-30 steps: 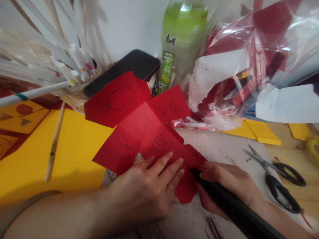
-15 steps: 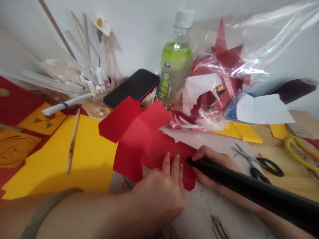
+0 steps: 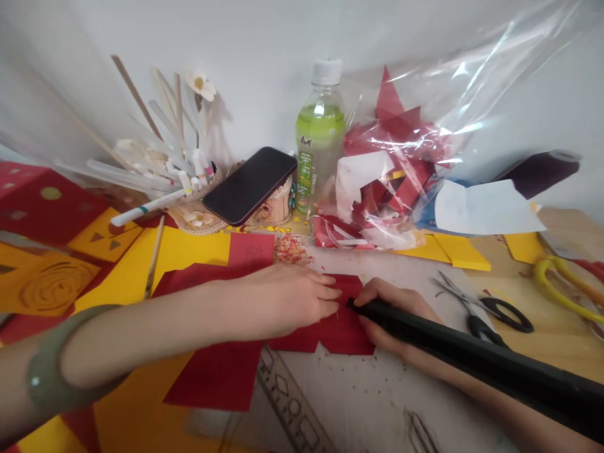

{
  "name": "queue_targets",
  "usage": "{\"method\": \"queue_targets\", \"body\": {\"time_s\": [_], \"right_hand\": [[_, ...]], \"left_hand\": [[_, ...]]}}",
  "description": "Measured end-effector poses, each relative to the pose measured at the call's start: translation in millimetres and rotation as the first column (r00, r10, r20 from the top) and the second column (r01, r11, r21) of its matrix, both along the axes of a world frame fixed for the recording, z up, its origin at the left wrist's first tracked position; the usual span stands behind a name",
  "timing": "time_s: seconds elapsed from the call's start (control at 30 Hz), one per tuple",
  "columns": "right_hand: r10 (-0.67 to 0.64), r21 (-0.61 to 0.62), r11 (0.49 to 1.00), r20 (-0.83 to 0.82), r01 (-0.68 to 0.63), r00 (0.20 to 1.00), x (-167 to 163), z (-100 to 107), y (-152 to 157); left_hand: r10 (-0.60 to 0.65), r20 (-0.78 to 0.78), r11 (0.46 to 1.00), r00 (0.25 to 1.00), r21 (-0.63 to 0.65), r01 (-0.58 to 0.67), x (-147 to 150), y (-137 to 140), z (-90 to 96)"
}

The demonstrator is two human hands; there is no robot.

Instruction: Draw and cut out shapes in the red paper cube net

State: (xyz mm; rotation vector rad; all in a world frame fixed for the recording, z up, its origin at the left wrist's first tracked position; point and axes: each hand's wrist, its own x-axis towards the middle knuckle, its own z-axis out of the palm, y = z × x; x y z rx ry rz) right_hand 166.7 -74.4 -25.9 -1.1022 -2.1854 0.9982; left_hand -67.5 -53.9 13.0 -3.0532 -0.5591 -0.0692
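Note:
A red cross-shaped paper cutout point(image 3: 214, 374) with tabbed edges lies on the table in front of me. My left hand point(image 3: 292, 299) rests flat on it, palm down, fingers stretched out. At its right end, my right hand point(image 3: 401, 302) is closed around a long black tool point(image 3: 453, 340), whose tip touches the red paper. The tool's exact kind is unclear. Pencil-like marks show faintly on the paper's upper flap. A clear stencil ruler point(image 3: 292, 402) sticks out from under the cutout.
Black-handled scissors point(image 3: 491, 308) and yellow scissors point(image 3: 552, 283) lie to the right. Behind stand a drink bottle point(image 3: 321, 138), a clear bag of red scraps point(image 3: 391, 182) and a phone point(image 3: 252, 185) by a pen basket. Yellow paper point(image 3: 193, 248) lies left.
The red cutout has turned and come down flat. My left hand has shifted and now lies across it, while my right hand keeps the black tool at its right end.

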Motion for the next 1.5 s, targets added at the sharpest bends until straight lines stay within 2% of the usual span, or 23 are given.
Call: {"method": "queue_targets", "body": {"time_s": [0.07, 0.23, 0.4, 0.7, 1.2, 1.3, 1.4, 1.5], "right_hand": [[0.037, 0.015, 0.999, -0.003, -0.037, 0.999, 1, -1, 0], [0.075, 0.057, 0.995, 0.028, -0.076, 0.997, 0, 1, 0], [0.087, 0.107, 0.99, 0.02, -0.088, 0.996, 0, 3, 0], [0.111, 0.124, 0.985, 0.069, -0.119, 0.991, 2, 0, 1], [0.132, 0.179, 0.974, 0.045, -0.138, 0.99, 2, -2, -1], [0.115, 0.189, 0.975, 0.032, -0.12, 0.993, 1, -3, -2], [0.077, 0.14, 0.987, 0.028, -0.081, 0.997, 0, -2, -3], [-0.076, 0.07, 0.995, -0.029, 0.077, 0.997, 0, 7, -2]], "left_hand": [[-0.073, 0.014, 0.996, 0.997, -0.056, 0.073, 2, 0, -10.0], [-0.049, 0.042, 0.998, 0.998, -0.045, 0.051, -4, -8, -24.5], [-0.044, 0.046, 0.998, 0.998, -0.052, 0.046, -6, -8, -24.4], [-0.049, 0.044, 0.995, 0.998, -0.087, 0.053, -6, -5, -32.0], [-0.028, 0.043, 0.997, 0.999, -0.07, 0.031, -4, -8, -28.2], [-0.02, 0.035, 0.998, 0.999, -0.061, 0.022, -5, -9, -27.1], [-0.011, 0.041, 1.0, 0.999, -0.018, 0.011, -4, -14, -29.9], [0.052, 0.083, 0.996, 0.995, 0.072, -0.058, -1, -22, -35.9]]}}
